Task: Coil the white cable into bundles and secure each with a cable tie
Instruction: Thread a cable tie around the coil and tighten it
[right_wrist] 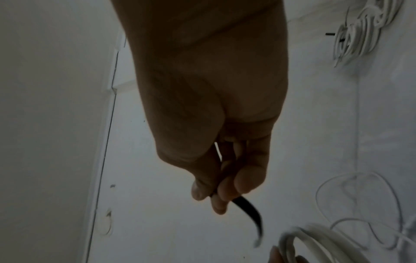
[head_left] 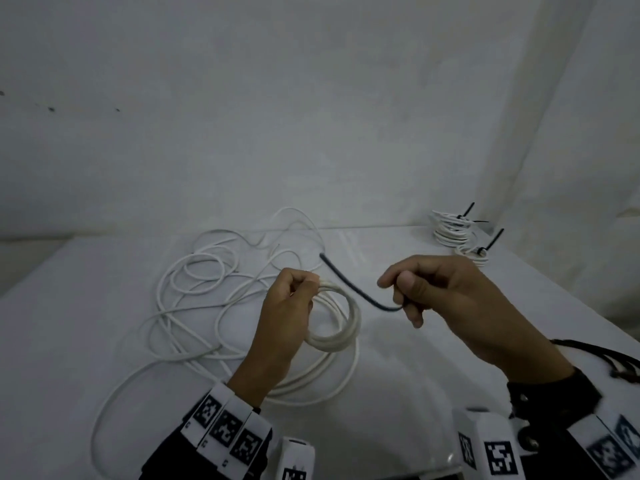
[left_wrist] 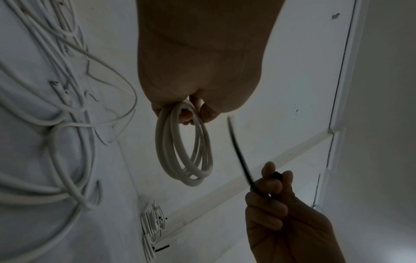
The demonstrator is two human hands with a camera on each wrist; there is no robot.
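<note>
A white-covered worktop (head_left: 86,306) fills the lower part of the head view, running back to a pale wall. Across its middle sprawls the loose white cable (head_left: 194,278), a tangle of wide loops lying flat on the cloth, with some strands trailing toward the near edge.

At the far right corner of the worktop sit the finished bundles (head_left: 453,232), small tight coils of the same white cable stacked close together, each with a black tie end sticking up from it.

Above the tangle, the left hand (head_left: 284,317) is raised off the surface with its fingers and thumb curled, pinching the top of a small coil (head_left: 337,327) of several turns. The coil hangs down from that grip as a neat ring, clear of the worktop; the left wrist view shows its turns lying side by side (left_wrist: 186,151).

To the right, well apart from the left, the right hand (head_left: 446,296) is closed in a loose fist around one end of a black cable tie (head_left: 349,289). The thumb and fingertips clamp the strap, as the right wrist view shows (right_wrist: 247,208). The free length of the tie curves up and leftward, its tip ending just beyond the coil without touching it.
</note>
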